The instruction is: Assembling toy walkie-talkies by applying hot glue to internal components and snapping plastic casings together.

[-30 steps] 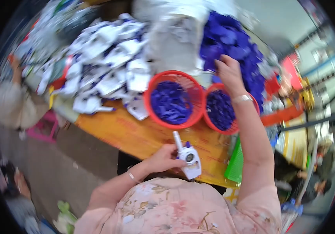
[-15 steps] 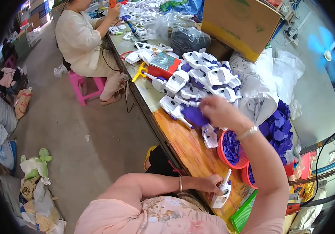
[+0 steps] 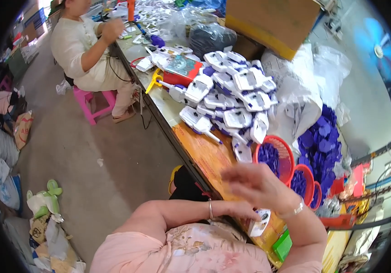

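My left hand (image 3: pixel 242 211) is closed on a white plastic housing (image 3: pixel 260 223) low over the near table edge; its fingers are partly behind my right hand. Above it, my right hand (image 3: pixel 252 184) is blurred, its fingers stretched out and nothing visible in them. Farther along the table lies a heap of white and purple plastic housings (image 3: pixel 237 118), some with stick-like handles. Just beyond my right hand stands a red basket (image 3: pixel 286 146) of small purple pieces (image 3: pixel 268 157). Another red basket (image 3: pixel 311 175) of purple parts is beside it.
Purple plastic pieces (image 3: pixel 320 139) are heaped at the right by a white sack (image 3: pixel 298 86). A green box (image 3: pixel 283 245) lies near my right forearm. A cardboard box (image 3: pixel 273 25) stands at the back. Another person (image 3: pixel 86 50) sits on a pink stool (image 3: pixel 84 98) at far left.
My right hand has come back from the heap toward my left hand. A housing now lies at the heap's near right, where my right hand was. My left hand keeps its housing.
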Demonstrator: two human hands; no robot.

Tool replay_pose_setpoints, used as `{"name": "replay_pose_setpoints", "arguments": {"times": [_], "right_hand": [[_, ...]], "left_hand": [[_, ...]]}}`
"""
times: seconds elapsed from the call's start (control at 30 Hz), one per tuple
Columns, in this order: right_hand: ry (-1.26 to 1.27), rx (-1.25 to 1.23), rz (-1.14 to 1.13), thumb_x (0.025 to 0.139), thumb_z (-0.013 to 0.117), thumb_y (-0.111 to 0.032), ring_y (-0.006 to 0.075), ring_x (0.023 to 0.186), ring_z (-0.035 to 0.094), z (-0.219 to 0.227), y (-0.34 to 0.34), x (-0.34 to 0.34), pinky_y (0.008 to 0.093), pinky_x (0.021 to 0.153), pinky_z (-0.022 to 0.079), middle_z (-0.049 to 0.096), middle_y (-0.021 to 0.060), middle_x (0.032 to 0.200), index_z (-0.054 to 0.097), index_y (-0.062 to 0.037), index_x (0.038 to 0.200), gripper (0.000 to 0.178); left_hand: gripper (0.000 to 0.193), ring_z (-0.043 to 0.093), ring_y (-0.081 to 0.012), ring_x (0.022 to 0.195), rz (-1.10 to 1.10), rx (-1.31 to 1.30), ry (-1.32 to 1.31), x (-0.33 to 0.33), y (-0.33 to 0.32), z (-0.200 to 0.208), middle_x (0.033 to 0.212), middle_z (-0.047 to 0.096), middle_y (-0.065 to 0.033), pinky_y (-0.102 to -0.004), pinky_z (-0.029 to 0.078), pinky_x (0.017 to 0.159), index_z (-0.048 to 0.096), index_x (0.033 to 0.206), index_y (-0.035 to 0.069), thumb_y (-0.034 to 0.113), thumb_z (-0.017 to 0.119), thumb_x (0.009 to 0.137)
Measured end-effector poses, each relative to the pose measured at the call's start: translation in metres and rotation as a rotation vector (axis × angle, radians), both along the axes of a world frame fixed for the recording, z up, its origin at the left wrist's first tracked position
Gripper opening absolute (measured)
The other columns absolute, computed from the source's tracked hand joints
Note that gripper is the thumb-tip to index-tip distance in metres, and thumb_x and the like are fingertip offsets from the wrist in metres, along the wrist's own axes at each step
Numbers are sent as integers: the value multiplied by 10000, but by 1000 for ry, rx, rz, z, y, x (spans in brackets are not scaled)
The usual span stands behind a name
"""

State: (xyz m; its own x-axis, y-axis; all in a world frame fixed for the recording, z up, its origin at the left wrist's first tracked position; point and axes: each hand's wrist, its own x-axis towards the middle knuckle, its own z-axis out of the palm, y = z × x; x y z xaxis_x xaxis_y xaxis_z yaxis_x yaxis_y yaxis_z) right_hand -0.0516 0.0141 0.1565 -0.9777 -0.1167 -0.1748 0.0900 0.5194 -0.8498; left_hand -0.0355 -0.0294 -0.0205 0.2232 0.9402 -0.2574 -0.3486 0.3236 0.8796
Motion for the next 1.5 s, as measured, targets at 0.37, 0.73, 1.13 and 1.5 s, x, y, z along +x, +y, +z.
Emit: {"name": "replay_pose_setpoints", "arguments": {"times": [0.37, 0.73, 1.13, 1.5], "right_hand": [[350, 565, -855, 610, 780, -126, 372, 1066, 488, -78, 17, 221, 407, 899, 424, 468, 223, 1186, 471, 14, 1199, 679], [516, 546, -969, 633, 775, -146, 348, 995, 481, -122, 7, 240, 407, 829, 433, 472, 202, 1126, 432, 40, 1236, 718], [616, 390, -1000, 606, 748, -65, 337, 958, 487, -140, 6, 238, 393, 804, 441, 478, 200, 1067, 465, 51, 1195, 664], [712, 607, -1082, 602, 732, -22, 332, 946, 504, -152, 3, 235, 371, 775, 464, 470, 200, 1075, 463, 60, 1198, 659]], "left_hand": [[400, 631, -124, 727, 128, 164, -95, -3, -3, 30, 925, 645, -77, -258, 551, 581, 523, 1171, -3, 53, 664, 801], [511, 594, -124, 909, 212, 224, 39, 49, 3, 31, 1069, 592, -57, -252, 556, 691, 461, 1265, -2, 22, 666, 798], [622, 619, -175, 878, 114, 69, -124, 43, 4, 26, 1060, 596, -89, -294, 574, 644, 418, 1295, 34, 16, 716, 749], [442, 646, -182, 800, 215, -10, -96, 46, 6, 24, 989, 625, -111, -289, 583, 619, 498, 1164, -21, 6, 692, 768]]}}
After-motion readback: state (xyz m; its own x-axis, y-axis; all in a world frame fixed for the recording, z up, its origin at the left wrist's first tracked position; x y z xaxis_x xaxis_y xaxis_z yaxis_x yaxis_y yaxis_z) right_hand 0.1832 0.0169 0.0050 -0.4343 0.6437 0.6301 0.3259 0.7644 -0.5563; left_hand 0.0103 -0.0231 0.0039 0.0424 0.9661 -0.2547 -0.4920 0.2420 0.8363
